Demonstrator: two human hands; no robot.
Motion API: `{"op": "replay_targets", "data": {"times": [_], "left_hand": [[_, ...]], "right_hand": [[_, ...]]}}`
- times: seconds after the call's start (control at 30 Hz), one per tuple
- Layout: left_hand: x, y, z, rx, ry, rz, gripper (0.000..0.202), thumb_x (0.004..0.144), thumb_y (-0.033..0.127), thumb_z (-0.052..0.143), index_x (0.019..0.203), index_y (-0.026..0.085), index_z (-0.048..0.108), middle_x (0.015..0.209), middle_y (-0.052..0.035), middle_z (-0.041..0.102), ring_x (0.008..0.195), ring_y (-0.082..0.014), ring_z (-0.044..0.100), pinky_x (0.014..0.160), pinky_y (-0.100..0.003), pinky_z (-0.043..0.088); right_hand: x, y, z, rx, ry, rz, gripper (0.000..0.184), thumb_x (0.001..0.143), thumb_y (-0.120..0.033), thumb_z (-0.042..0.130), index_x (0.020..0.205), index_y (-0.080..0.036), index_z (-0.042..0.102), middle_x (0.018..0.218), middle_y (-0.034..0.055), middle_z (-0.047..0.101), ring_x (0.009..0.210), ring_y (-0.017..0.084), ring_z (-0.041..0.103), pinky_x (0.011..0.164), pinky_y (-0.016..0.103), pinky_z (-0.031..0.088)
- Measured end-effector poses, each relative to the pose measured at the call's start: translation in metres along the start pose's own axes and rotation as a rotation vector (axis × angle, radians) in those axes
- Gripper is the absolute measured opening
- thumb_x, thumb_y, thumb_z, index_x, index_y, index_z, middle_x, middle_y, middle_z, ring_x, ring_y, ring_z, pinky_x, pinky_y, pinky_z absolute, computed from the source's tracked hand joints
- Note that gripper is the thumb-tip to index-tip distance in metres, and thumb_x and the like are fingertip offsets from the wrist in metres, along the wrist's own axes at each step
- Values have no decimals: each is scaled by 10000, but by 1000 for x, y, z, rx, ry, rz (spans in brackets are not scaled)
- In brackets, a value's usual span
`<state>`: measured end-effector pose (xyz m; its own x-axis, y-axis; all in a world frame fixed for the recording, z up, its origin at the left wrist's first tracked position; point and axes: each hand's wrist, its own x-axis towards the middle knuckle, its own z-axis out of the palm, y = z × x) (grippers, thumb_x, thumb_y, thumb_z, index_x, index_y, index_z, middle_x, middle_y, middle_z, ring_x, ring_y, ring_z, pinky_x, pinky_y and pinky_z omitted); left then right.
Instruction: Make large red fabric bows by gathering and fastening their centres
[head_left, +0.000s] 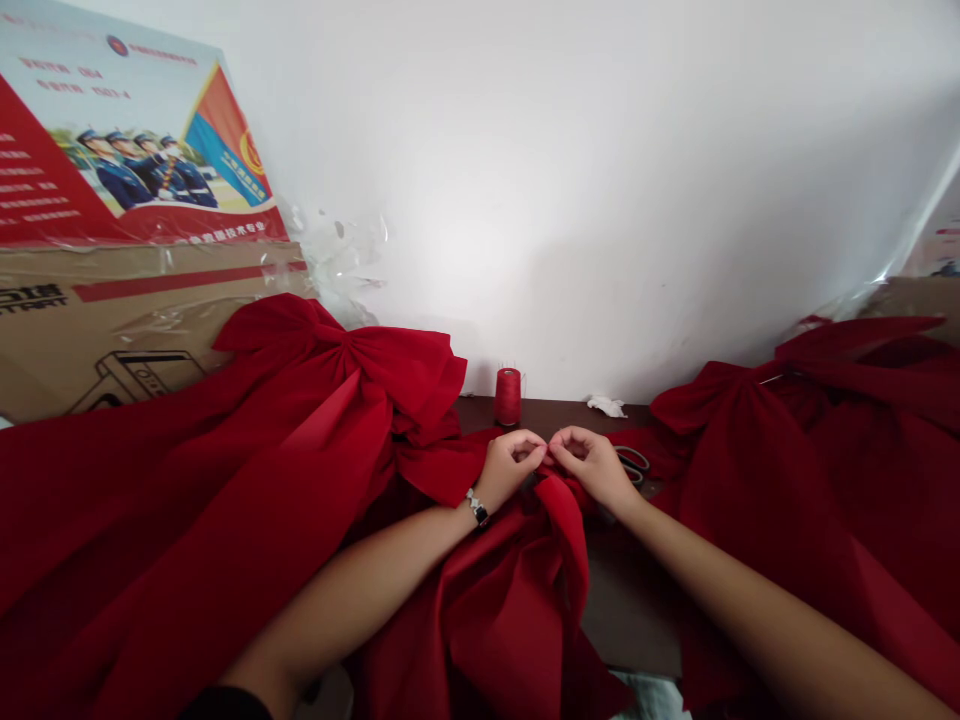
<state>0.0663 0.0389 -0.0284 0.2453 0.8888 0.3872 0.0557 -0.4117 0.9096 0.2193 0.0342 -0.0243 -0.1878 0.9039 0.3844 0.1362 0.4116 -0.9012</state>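
Above a gathered length of red cloth [517,600], my two hands meet fingertip to fingertip. My left hand [514,465] is closed in a pinch, thumb against index finger. Facing it, my right hand [589,462] also pinches with its thumb and index finger. Whatever lies between the fingertips is too small to make out. Just behind the hands, a spool of red thread [508,397] stands upright, with thin pins or needles at its top. The dark handles of a pair of scissors [634,462] show beside my right hand, which partly hides them.
Large red fabric bows [345,350] lie heaped at the left, with another red bow [757,385] at the right. A cardboard box [112,290] and a printed poster [142,130] stand behind the left pile. Crumpled white tissue [606,406] lies by the white wall [600,180] on the dark table [630,610].
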Motion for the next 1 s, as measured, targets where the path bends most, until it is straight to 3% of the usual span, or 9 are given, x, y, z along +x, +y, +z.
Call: {"op": "replay_targets", "data": {"times": [0.37, 0.6, 1.0], "left_hand": [[2, -1, -1, -97, -13, 6, 157, 724, 275, 597, 744, 120, 592, 691, -56, 671, 635, -139, 614, 610, -227, 448], [-1, 3, 0, 101, 41, 27, 134, 727, 249, 585, 742, 120, 616, 655, -49, 681, 538, -104, 558, 509, -193, 383], [-2, 12, 0, 228, 66, 56, 150, 717, 235, 569, 683, 108, 643, 578, -25, 614, 499, -82, 472, 489, -183, 358]], "right_hand": [[0, 3, -2, -15, -15, -8, 246, 762, -398, 596, 736, -155, 565, 659, 19, 605, 549, 117, 528, 517, 228, 411], [2, 4, -3, -10, -24, -4, 233, 752, -385, 602, 739, -154, 576, 662, 26, 613, 565, 126, 548, 536, 234, 424], [0, 2, -5, -279, -1, -138, 146, 773, -296, 554, 741, -162, 601, 637, 21, 577, 551, 127, 488, 517, 231, 389]]}}
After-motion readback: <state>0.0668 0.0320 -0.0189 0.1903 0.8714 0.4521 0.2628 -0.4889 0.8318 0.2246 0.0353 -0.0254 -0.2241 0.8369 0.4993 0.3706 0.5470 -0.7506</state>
